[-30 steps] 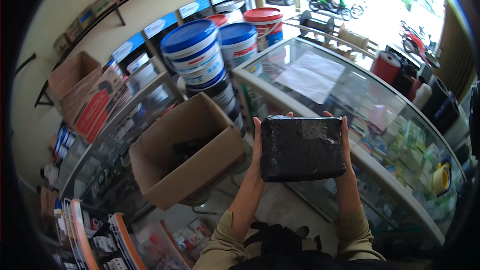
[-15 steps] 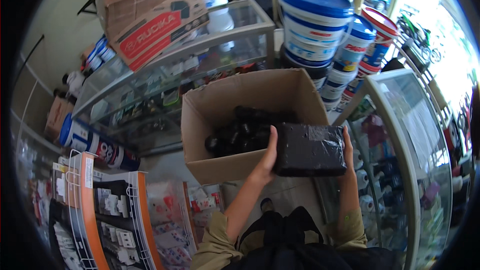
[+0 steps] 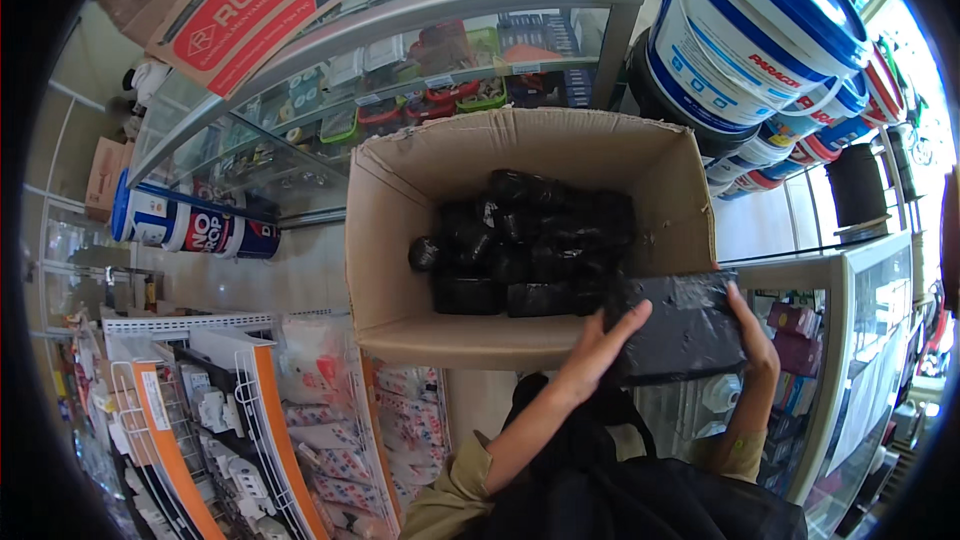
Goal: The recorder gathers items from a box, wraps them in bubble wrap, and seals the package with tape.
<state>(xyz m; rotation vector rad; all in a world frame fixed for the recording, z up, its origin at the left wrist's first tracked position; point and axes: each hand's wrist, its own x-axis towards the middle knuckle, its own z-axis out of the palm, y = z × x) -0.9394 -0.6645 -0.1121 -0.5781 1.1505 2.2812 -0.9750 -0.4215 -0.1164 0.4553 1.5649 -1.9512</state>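
Between my two hands is a brick-shaped package wrapped in shiny black plastic (image 3: pixel 682 325). My left hand (image 3: pixel 606 345) grips its left side, thumb on top, and my right hand (image 3: pixel 755 335) is wrapped round its right side. It hangs at the near right corner of a large open cardboard box (image 3: pixel 430 335), covering part of that rim. Inside the box lie several black plastic-wrapped bundles (image 3: pixel 525 230), some rounded and some block-shaped, piled on the bottom. The fingertips under the package are hidden.
Behind the box runs a glass display case (image 3: pixel 400 50) with a printed carton (image 3: pixel 250 15) on top. Paint buckets (image 3: pixel 755 40) are stacked at the back right. Another glass case (image 3: pixel 850 340) stands on the right. Orange-edged wire racks (image 3: pixel 270 410) with packets fill the near left.
I have come closer over the box, and my view has shifted, so more bundles inside show. The package in my hands has moved slightly right and down in view, and is tilted now.
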